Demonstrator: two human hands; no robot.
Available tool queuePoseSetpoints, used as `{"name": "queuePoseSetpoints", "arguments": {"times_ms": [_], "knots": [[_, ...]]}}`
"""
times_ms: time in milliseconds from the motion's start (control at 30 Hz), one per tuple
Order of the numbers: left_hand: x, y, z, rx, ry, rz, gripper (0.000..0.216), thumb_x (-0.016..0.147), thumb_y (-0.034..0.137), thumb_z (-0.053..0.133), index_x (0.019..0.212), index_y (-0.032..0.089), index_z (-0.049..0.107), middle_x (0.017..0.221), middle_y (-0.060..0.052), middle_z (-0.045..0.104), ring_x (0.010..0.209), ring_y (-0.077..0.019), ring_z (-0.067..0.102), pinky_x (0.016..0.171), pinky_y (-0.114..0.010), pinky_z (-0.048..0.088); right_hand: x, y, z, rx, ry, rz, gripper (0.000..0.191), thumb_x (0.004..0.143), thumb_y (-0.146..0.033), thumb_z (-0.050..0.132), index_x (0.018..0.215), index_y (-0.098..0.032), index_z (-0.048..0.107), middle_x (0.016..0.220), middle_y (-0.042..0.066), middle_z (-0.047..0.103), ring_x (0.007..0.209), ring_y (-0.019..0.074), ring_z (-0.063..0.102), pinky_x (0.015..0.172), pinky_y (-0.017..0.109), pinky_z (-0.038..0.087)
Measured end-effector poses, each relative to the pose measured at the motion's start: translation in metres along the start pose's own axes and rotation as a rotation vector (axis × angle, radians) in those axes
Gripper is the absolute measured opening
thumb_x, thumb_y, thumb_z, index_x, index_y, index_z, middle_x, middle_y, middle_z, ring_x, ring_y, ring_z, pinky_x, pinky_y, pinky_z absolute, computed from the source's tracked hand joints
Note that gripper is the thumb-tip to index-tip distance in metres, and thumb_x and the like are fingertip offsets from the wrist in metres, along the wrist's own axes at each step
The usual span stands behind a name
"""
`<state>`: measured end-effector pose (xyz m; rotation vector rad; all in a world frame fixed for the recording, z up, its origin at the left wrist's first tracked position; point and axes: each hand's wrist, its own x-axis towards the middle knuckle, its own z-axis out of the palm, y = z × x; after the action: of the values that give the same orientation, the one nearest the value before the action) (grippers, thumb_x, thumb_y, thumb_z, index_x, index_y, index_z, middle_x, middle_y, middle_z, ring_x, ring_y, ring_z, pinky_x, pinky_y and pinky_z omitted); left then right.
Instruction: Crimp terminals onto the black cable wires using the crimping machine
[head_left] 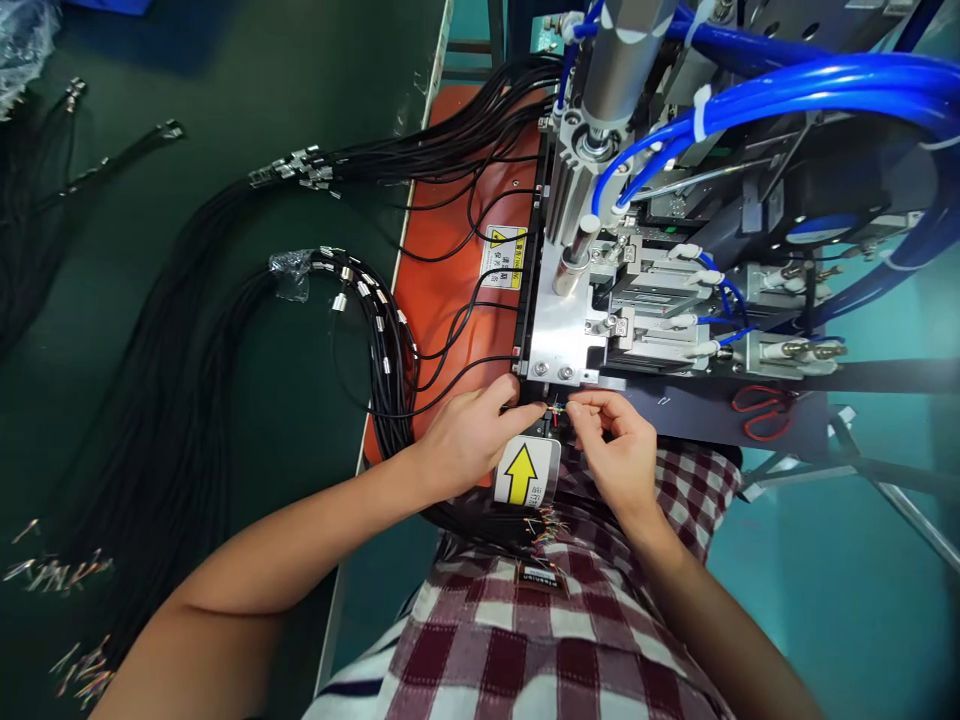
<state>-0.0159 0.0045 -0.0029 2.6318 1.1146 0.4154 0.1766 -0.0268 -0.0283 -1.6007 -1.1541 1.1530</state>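
Note:
At the front end of the machine's metal block [562, 335], my two hands meet over the fine coloured wires [555, 408] at a cable's end. My left hand [472, 435] is closed, thumb and forefinger pinching the black cable just left of those wires. From the other side, my right hand [619, 445] pinches the wire tips between thumb and fingertips. Just below the fingers is a white label with a yellow arrow [521, 475]. More black cables with bared coloured ends [540, 525] lie across my lap.
Black cable bundles [375, 350] with metal connectors run over the orange surface [469, 215] and the dark green table [330, 60]. Blue air hoses [825, 85] arch above the machine's cylinders at right. Red-handled scissors [765, 412] lie on the dark plate.

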Motion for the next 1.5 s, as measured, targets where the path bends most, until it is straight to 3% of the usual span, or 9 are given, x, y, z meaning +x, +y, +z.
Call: {"name": "queuePoseSetpoints", "arguments": {"times_ms": [267, 667, 767, 933, 1000, 1200, 1400, 1500], "knots": [[-0.001, 0.001, 0.001, -0.013, -0.01, -0.034, 0.033, 0.095, 0.022, 0.036, 0.114, 0.019, 0.063, 0.085, -0.006, 0.053, 0.07, -0.0146, 0.058, 0.058, -0.023, 0.049, -0.001, 0.001, 0.006, -0.116, 0.005, -0.18, 0.007, 0.086, -0.023, 0.057, 0.081, -0.019, 0.06, 0.071, 0.0, 0.057, 0.059, 0.0121, 0.049, 0.058, 0.026, 0.042], [0.0, 0.002, -0.001, -0.003, -0.021, -0.032, 0.034, 0.095, 0.021, 0.035, 0.113, 0.018, 0.063, 0.084, -0.006, 0.053, 0.065, -0.0137, 0.056, 0.057, -0.024, 0.049, -0.002, 0.001, 0.005, -0.134, -0.02, -0.187, 0.006, 0.088, -0.021, 0.055, 0.083, -0.019, 0.058, 0.073, 0.0, 0.056, 0.063, 0.0128, 0.05, 0.061, 0.026, 0.043], [0.0, 0.002, -0.001, 0.003, -0.018, -0.025, 0.033, 0.095, 0.022, 0.035, 0.114, 0.018, 0.063, 0.084, -0.005, 0.053, 0.065, -0.0135, 0.055, 0.057, -0.024, 0.049, -0.002, 0.001, 0.007, -0.112, -0.01, -0.148, 0.007, 0.087, -0.022, 0.056, 0.082, -0.019, 0.058, 0.071, -0.001, 0.055, 0.061, 0.0123, 0.049, 0.06, 0.026, 0.043], [0.0, 0.001, -0.001, 0.015, -0.028, -0.026, 0.034, 0.095, 0.022, 0.035, 0.114, 0.02, 0.063, 0.084, -0.005, 0.054, 0.066, -0.0129, 0.056, 0.057, -0.022, 0.05, -0.001, 0.003, 0.005, 0.07, -0.056, 0.126, 0.013, 0.084, -0.03, 0.058, 0.078, -0.019, 0.057, 0.054, -0.005, 0.046, 0.045, 0.0099, 0.041, 0.041, 0.022, 0.034], [0.0, 0.001, -0.001, 0.015, -0.016, -0.015, 0.033, 0.095, 0.021, 0.035, 0.113, 0.019, 0.063, 0.084, -0.005, 0.054, 0.067, -0.0133, 0.056, 0.057, -0.023, 0.05, -0.002, 0.002, 0.002, 0.083, -0.054, 0.164, 0.015, 0.084, -0.032, 0.059, 0.079, -0.019, 0.058, 0.052, -0.006, 0.044, 0.043, 0.0098, 0.04, 0.039, 0.022, 0.031], [0.001, 0.002, -0.001, -0.002, 0.02, -0.017, 0.033, 0.095, 0.02, 0.035, 0.11, 0.018, 0.065, 0.082, -0.005, 0.054, 0.065, -0.0133, 0.057, 0.057, -0.023, 0.051, -0.003, -0.009, 0.002, -0.121, -0.077, -0.033, 0.015, 0.088, -0.031, 0.056, 0.095, -0.02, 0.064, 0.059, -0.003, 0.05, 0.049, 0.011, 0.043, 0.047, 0.024, 0.036], [0.001, 0.002, -0.001, 0.013, 0.0, -0.022, 0.034, 0.095, 0.021, 0.034, 0.111, 0.019, 0.064, 0.082, -0.006, 0.054, 0.067, -0.0141, 0.058, 0.058, -0.023, 0.051, -0.001, -0.012, 0.006, -0.264, 0.018, -0.19, 0.007, 0.086, -0.024, 0.058, 0.081, -0.02, 0.061, 0.06, -0.003, 0.053, 0.052, 0.0113, 0.045, 0.052, 0.025, 0.038], [0.0, 0.002, -0.001, 0.016, -0.006, -0.023, 0.033, 0.095, 0.023, 0.035, 0.112, 0.019, 0.064, 0.082, -0.006, 0.055, 0.067, -0.014, 0.058, 0.058, -0.023, 0.051, -0.001, -0.009, 0.002, -0.306, -0.027, -0.169, 0.008, 0.087, -0.025, 0.055, 0.081, -0.02, 0.059, 0.062, -0.002, 0.054, 0.053, 0.0119, 0.046, 0.053, 0.025, 0.038]]}}
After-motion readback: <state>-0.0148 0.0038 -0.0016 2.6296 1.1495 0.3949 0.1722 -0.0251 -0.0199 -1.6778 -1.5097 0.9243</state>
